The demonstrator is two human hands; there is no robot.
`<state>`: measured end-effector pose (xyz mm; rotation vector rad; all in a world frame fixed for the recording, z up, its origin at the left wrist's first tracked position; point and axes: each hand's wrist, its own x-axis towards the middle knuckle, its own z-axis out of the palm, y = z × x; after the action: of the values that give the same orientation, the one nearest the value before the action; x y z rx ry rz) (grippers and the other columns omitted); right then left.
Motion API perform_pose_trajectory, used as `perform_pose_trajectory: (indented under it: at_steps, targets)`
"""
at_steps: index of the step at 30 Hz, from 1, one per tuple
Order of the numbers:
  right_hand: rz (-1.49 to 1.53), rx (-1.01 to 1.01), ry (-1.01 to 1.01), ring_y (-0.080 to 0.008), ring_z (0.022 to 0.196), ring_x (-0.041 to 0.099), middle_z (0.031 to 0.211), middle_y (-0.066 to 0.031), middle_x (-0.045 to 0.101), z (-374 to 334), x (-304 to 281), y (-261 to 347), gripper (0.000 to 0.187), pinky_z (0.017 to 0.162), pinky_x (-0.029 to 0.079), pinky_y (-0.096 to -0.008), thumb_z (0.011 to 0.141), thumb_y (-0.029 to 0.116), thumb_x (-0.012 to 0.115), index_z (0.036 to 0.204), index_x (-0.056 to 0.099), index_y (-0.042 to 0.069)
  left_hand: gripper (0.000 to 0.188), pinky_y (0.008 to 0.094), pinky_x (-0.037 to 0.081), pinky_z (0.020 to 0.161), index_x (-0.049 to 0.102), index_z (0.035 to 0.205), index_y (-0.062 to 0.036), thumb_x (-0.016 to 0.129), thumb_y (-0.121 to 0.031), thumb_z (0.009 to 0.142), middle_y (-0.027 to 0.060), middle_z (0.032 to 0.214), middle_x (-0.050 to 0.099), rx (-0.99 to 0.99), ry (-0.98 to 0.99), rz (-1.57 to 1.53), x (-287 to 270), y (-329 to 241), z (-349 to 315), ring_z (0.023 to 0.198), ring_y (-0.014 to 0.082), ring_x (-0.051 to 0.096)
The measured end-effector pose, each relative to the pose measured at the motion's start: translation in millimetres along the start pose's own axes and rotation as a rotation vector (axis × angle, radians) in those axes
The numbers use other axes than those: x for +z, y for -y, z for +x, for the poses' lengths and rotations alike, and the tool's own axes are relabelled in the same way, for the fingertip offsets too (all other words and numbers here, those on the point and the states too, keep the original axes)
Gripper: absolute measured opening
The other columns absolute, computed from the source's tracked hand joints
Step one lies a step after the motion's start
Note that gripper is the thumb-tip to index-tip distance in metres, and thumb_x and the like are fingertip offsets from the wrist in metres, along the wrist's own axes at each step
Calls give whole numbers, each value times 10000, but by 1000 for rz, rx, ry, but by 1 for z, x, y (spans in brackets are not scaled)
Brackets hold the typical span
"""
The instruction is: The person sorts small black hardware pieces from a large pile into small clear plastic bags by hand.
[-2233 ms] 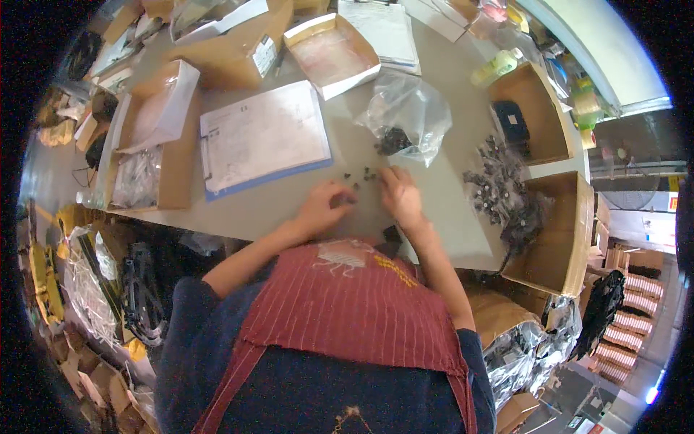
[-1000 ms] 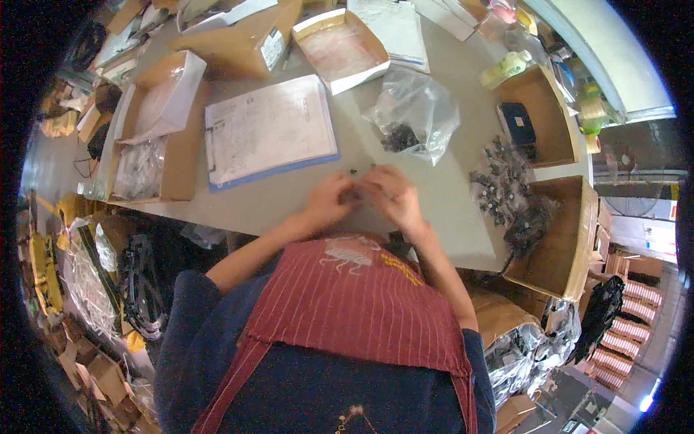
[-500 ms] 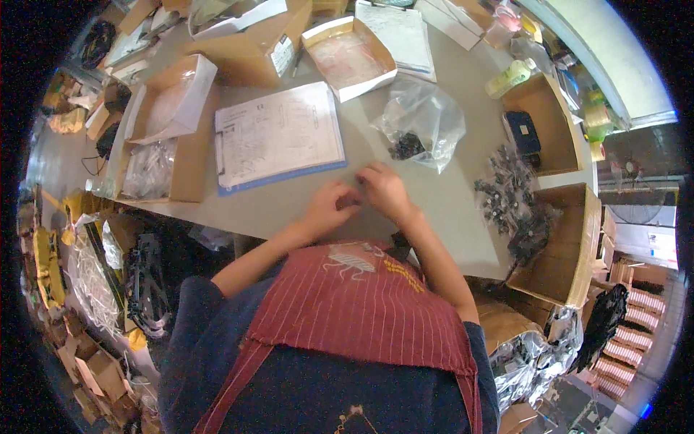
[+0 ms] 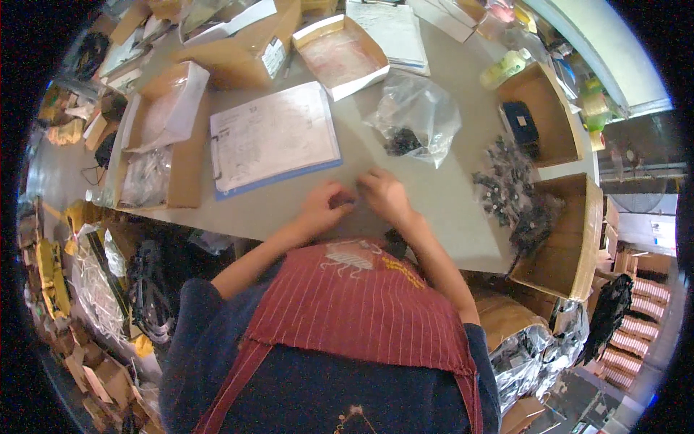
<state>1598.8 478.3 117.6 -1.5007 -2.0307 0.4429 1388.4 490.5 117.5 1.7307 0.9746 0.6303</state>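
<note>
Both hands are close together above the near edge of the grey table (image 4: 463, 217). My left hand (image 4: 325, 206) is closed, with a small dark piece (image 4: 341, 200) showing between thumb and fingers; its kind cannot be made out. Just to its right, my right hand (image 4: 383, 194) has its fingers curled together, and what they hold, if anything, is hidden. Beyond the hands lies a clear plastic bag (image 4: 419, 108) with small black parts (image 4: 405, 142) at its near side. A blue clipboard (image 4: 278, 176) bearing printed sheets (image 4: 275, 134) lies to the left.
An open cardboard box (image 4: 186, 170) with plastic bags stands at left. A shallow white-edged box (image 4: 361, 85) sits farther back. At right, a heap of small black parts (image 4: 502, 181) spreads beside a tipped carton (image 4: 567, 239). Another carton (image 4: 553, 108) holds a dark blue case (image 4: 519, 123).
My two hands stay close together and have shifted only slightly. The whole view has moved a little, so the table things sit slightly farther left.
</note>
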Motion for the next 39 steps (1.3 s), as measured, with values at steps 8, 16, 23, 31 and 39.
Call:
perform_pose_trajectory:
  at_steps: [8, 16, 23, 31, 39]
  targets:
    - [349, 5, 39, -247, 841, 652, 928, -96, 658, 7, -53, 48, 167, 714, 527, -348, 827, 12, 698, 983, 722, 68, 298, 372, 500, 737, 696, 1035, -97, 760, -234, 779, 113, 932, 604, 28, -47, 204, 1, 1, -3, 838, 272, 602]
    - [49, -306, -5, -329, 985, 629, 1064, -120, 654, -7, -50, 33, 244, 822, 538, -396, 785, 5, 664, 1014, 699, 82, 313, 370, 501, 751, 681, 1074, -84, 749, -189, 787, 107, 946, 606, 76, 3, 69, 2, 1, 1, 850, 249, 604]
    - [51, -41, 22, -356, 944, 616, 1006, -144, 641, -18, -39, 34, 135, 776, 527, -428, 829, 94, 658, 958, 640, 59, 243, 358, 529, 799, 678, 1056, -45, 702, -186, 859, 124, 961, 687, -19, -104, -168, 5, -1, 4, 857, 250, 667]
    - [206, 95, -63, -353, 842, 643, 919, -163, 651, -15, -36, 37, 114, 711, 525, -411, 866, 92, 661, 968, 636, 48, 144, 363, 532, 646, 682, 981, -61, 684, -150, 867, 128, 866, 693, 261, -108, 311, 3, -8, 18, 703, 257, 675]
    - [303, 166, 89, -390, 886, 624, 936, -191, 638, -24, -35, 23, 206, 768, 512, -466, 867, 211, 645, 982, 622, 41, 112, 414, 515, 700, 699, 950, -79, 658, -144, 870, 144, 856, 680, 314, 26, 244, -7, -29, 23, 781, 325, 661]
